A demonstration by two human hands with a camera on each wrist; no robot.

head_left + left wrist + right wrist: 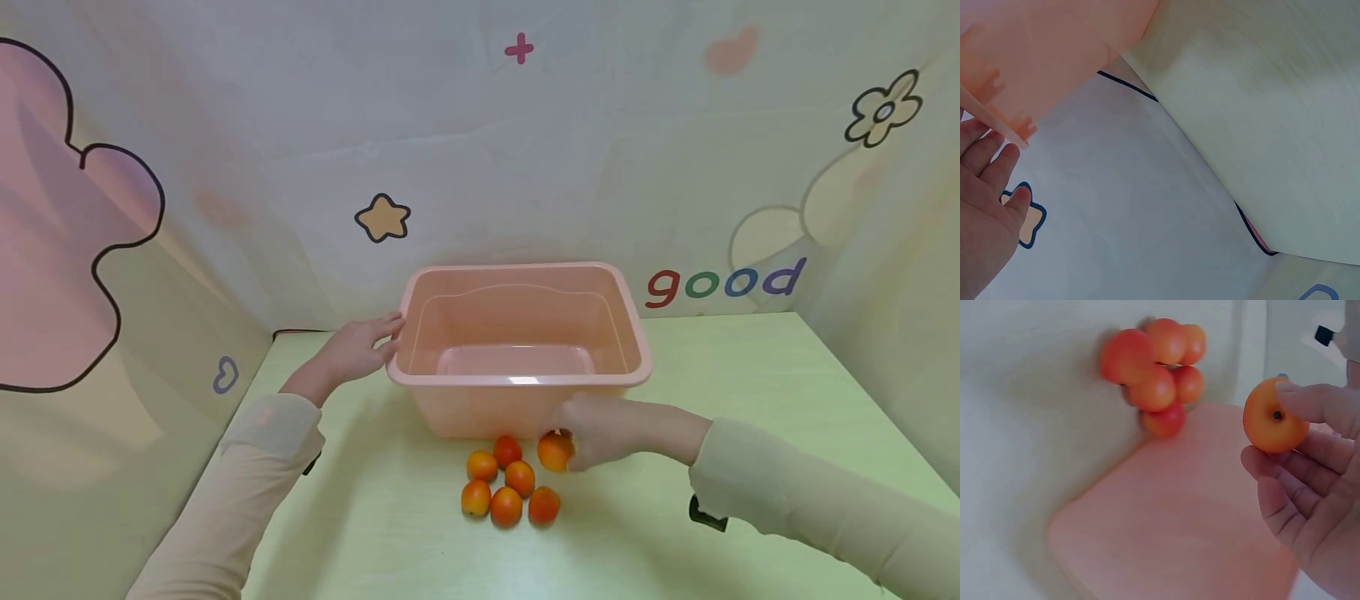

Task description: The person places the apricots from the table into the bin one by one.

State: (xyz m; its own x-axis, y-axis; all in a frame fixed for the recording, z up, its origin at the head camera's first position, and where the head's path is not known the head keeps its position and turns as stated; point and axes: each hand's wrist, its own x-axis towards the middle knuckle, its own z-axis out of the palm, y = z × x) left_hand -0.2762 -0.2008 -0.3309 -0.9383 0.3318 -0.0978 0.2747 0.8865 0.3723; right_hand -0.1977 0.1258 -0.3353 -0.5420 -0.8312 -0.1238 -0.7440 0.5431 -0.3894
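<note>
A pink plastic tub stands on the table against the back wall. At its left rim my left hand rests its extended fingers; in the left wrist view the fingertips lie right at the rim's edge. In front of the tub, my right hand pinches an orange apricot-like fruit between thumb and fingers. A dark stem spot shows on this fruit in the right wrist view. Several similar orange-red fruits lie clustered on the table, left of the right hand.
The pale green tabletop runs back to a printed cloth wall with a star and the word "good". Cloth also encloses both sides. The tub's open mouth faces up, and its bare floor shows.
</note>
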